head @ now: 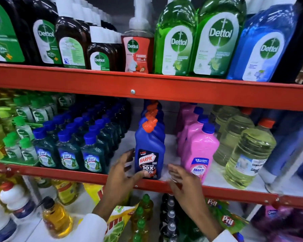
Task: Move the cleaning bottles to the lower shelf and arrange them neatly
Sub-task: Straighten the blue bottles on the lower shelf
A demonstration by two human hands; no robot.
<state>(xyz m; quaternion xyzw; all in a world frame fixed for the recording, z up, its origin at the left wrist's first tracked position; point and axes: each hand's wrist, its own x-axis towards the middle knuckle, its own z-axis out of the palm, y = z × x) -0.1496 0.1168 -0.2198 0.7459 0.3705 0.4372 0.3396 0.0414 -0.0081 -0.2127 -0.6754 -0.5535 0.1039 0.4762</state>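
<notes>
Left hand (122,170) spread, fingers touching front blue Harpic bottle (149,151). Right hand (184,182) spread just beside it, by pink Shakti bottle (200,154).

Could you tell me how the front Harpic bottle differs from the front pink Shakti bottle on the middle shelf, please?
The Harpic bottle is dark blue with an angled orange cap and a black label; the Shakti bottle is pink with a straight blue cap and a blue-and-pink label. The Harpic bottle stands taller. The left hand touches the Harpic bottle's lower label, while the right hand hovers in front of the Shakti bottle. Both stand upright at the shelf's front edge, each heading a row of matching bottles.
</notes>
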